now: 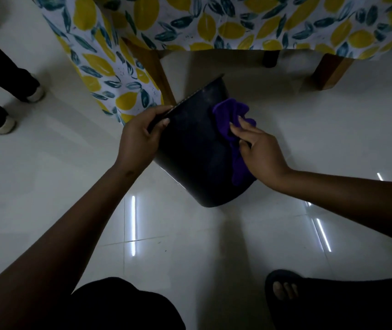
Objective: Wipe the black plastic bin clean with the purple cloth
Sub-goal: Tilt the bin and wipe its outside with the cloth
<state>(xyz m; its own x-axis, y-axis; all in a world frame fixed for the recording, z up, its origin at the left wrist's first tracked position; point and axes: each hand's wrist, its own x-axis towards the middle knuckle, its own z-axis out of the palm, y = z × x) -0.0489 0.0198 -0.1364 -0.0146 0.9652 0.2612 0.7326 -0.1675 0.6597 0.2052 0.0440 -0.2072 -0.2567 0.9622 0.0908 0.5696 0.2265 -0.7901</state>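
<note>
Currently: black bin [190, 151] tilted over tiled floor [214, 246], mouth toward 11 o'clock, base toward 5 o'clock. My left hand [140, 136] grips rim, thumb over edge, 9 o'clock side. My right hand [259, 151], fingers extended, presses purple cloth [228, 115] onto outer wall, 2 o'clock side.

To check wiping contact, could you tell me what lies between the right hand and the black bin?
The purple cloth, pressed against the black bin's outer wall by the right hand; the head view shows it.
</note>
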